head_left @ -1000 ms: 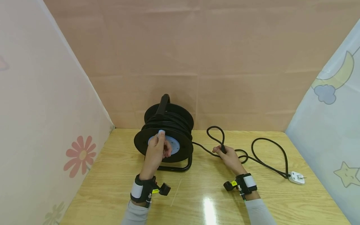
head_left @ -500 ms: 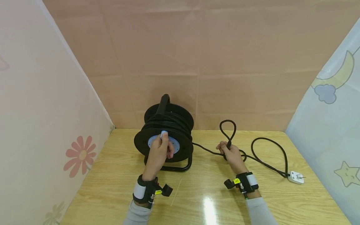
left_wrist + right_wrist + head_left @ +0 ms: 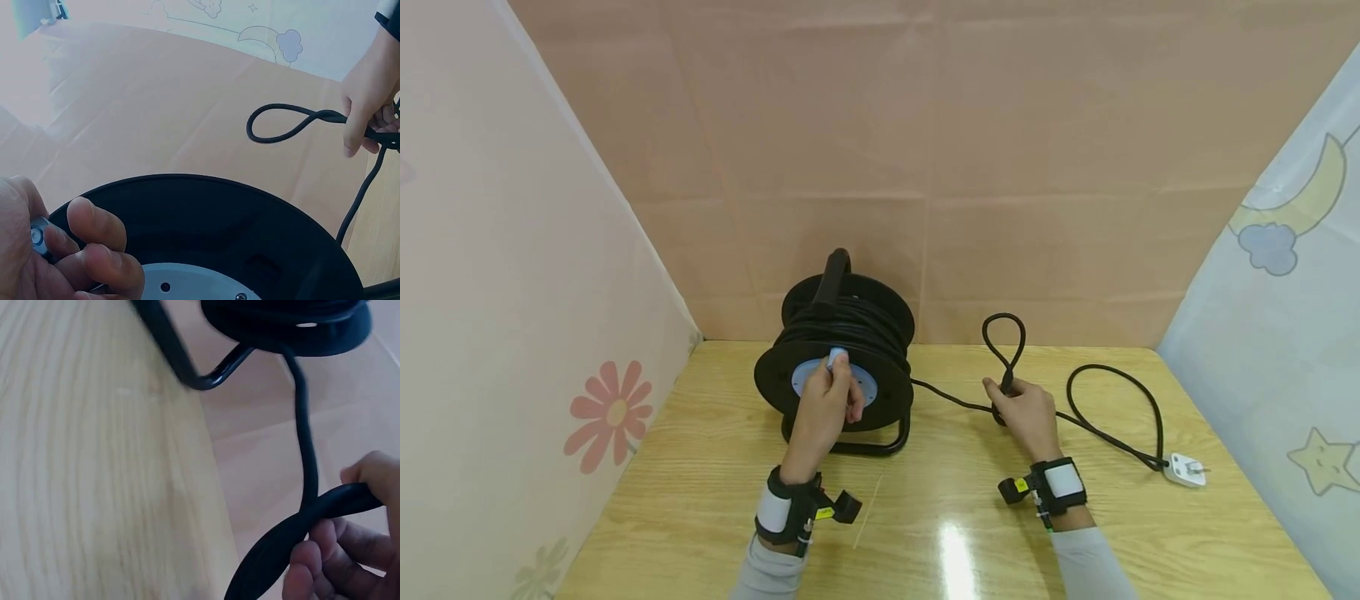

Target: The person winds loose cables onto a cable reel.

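Note:
A black cable reel with a blue centre disc stands on its tube frame at the table's back. My left hand grips the small light-blue crank knob on the reel's front face; the left wrist view shows the knob between thumb and curled fingers. To the right, my right hand pinches the doubled black cable, with a loop sticking up above the fingers. In the right wrist view, the single cable strand runs from the reel to the doubled cable at the fingertips.
A white plug lies at the right of the wooden table, past a wide bend of cable. Brown paper covers the back wall close behind the reel. Patterned panels flank both sides.
The crank knob and my left hand have shifted slightly right. My right hand has moved right with the cable, and its loop has risen, narrowed and swung right.

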{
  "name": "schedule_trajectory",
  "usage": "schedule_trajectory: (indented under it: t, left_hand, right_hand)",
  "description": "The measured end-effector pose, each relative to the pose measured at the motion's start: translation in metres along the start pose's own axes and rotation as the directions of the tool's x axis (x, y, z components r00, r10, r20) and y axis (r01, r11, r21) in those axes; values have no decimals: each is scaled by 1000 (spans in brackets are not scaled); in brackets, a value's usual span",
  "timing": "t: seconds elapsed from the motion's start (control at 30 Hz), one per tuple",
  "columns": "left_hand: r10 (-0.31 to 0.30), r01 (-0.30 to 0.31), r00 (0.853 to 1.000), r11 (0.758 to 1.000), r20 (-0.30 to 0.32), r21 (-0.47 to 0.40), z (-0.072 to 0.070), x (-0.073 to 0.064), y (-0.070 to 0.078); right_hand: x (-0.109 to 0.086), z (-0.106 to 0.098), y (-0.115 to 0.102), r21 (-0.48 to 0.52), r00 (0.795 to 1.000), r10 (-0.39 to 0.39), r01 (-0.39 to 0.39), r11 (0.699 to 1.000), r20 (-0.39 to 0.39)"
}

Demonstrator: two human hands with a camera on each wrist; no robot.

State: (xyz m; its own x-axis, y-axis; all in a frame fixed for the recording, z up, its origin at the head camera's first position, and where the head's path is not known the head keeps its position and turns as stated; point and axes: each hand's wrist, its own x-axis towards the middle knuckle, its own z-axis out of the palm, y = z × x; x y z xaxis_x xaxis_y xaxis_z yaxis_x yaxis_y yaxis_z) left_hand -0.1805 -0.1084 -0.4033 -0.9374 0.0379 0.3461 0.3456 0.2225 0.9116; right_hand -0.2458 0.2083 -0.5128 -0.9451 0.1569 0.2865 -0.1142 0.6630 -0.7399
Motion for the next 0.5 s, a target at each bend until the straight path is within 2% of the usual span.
schedule_trajectory:
  t: [0.1,0.23,0.33,0.43,0.5]
  left_hand:
    - [19,-19,1000,1000,6,-1,0,1,-2]
    - [7,-7,1000,1000,6,5,1,0,2]
    - [-5,5,1000,1000,1,4,0,-3,15]
    - [-10,10,1000,1000,0,8,-1,-6,29]
    - [-12,12,1000,1000,-2,12,-1,-8,36]
  right_hand:
    - [0,-4,-1,13,998,58,-58,998,18]
    - [-1,-13,0,80,985,123,-133,988,119]
    - [0,-20,3,181,957,147,-195,964,249]
    - [2,-26,5,281,917,167,-278,919,362]
    - [3,-29,6,312,894,179,-322,894,410]
